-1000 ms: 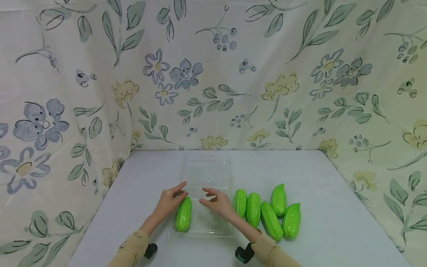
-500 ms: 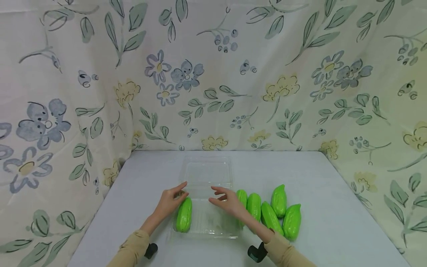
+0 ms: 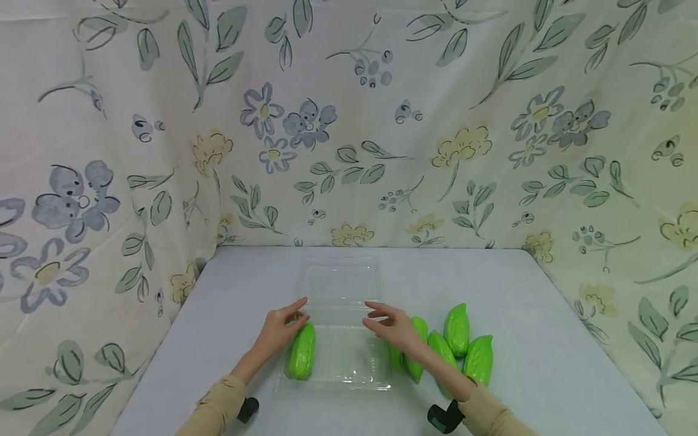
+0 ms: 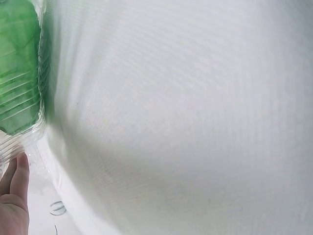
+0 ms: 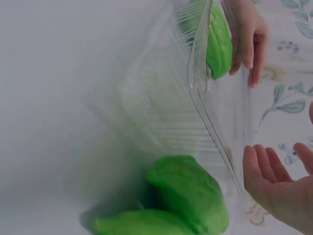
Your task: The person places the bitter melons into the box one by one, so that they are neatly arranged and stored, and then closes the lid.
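Observation:
A clear plastic container with its lid folded back lies on the table. Along its left side sits one glossy green ribbed gourd. My left hand holds the container's left edge by the gourd's far end; in the left wrist view, its fingers touch the outer wall. Over the container's right edge hovers my right hand, thumb and fingers apart around nothing. Below that hand, the right wrist view shows two green gourds beside the container wall.
Right of the container lie several more green gourds, partly covered by my right forearm. A floral curtain hangs behind the white table. Black wrist cameras sit under my forearms.
My right hand has moved rightward from above the container's middle to its right edge, closer to the loose gourds. The left hand and the gourd in the container have stayed put.

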`<state>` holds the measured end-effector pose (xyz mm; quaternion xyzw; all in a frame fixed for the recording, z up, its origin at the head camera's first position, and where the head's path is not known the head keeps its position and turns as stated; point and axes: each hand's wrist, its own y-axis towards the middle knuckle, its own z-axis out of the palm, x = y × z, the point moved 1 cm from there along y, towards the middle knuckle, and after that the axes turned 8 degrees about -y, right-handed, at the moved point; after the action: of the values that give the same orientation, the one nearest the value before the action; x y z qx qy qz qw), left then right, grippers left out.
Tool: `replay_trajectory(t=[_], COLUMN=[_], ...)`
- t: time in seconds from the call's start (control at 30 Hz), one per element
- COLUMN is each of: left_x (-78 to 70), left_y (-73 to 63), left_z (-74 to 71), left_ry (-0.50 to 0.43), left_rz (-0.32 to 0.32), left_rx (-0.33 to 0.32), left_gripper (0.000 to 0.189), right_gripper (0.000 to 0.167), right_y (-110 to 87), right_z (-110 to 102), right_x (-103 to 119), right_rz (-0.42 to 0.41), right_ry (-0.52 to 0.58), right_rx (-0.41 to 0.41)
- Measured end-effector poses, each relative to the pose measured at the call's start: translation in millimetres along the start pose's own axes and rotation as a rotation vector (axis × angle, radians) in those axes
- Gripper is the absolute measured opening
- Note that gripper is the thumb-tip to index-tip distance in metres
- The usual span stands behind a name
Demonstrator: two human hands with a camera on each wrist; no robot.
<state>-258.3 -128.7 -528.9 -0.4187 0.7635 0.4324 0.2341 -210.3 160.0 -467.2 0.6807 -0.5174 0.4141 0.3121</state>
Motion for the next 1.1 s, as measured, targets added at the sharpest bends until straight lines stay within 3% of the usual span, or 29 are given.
replay_trajectory(t=[0.2, 0.4, 0.67, 1.1], left_x=[-0.6, -0.8, -2.2, 0.2], left_y=[-0.1, -0.5, 0.1, 0.0], left_z=[-0.1, 0.1, -0.9, 0.1], left_ry=[0.007, -0.001, 0.011, 0.001], left_rz=[-0.005, -0.017, 0.001, -0.036], left_rx=[-0.003, -0.003, -0.004, 0.016], left_gripper=[0.043, 0.044, 0.042, 0.044], right_gripper=[0.051, 0.049, 0.048, 0.050], right_y=[-9.5, -18.2, -24.9, -37.0], right_z=[-11.4, -25.0, -40.8, -72.1], right_x=[-1.6, -1.2, -7.5, -15.2], right_rz=[0.010, 0.018, 0.096, 0.087], right_ry=[-0.016, -0.110, -0.166, -0.196], right_rx=[-0.003, -0.052, -0.100, -0.129])
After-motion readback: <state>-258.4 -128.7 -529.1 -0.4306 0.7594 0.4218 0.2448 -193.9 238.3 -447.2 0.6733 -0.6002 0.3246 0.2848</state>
